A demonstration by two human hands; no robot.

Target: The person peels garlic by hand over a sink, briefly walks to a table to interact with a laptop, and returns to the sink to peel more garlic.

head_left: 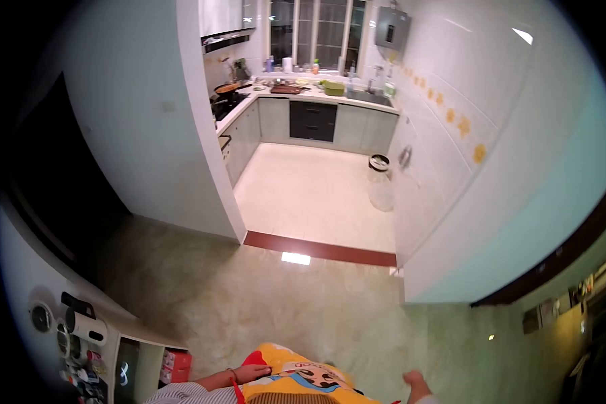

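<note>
My left hand (pixel 252 372) lies flat against the front of the yellow apron (pixel 296 360) that I wear, with the fingers stretched to the right. The apron carries a cartoon print and a red patch near its upper left. A striped sleeve (pixel 182 392) shows behind the left forearm. Away from my body at the lower right is my right hand (pixel 416 382), over the floor. It touches nothing visible; its fingers are too small and foreshortened to make out.
Ahead, a dark red threshold (pixel 323 250) leads into a kitchen. A pan (pixel 227 88) stands by the stove (pixel 229 106), a green basin (pixel 332 88) near the sink (pixel 369 98). A trash bin (pixel 378 162) stands by the right wall. A shelf cabinet (pixel 148 340) is at lower left.
</note>
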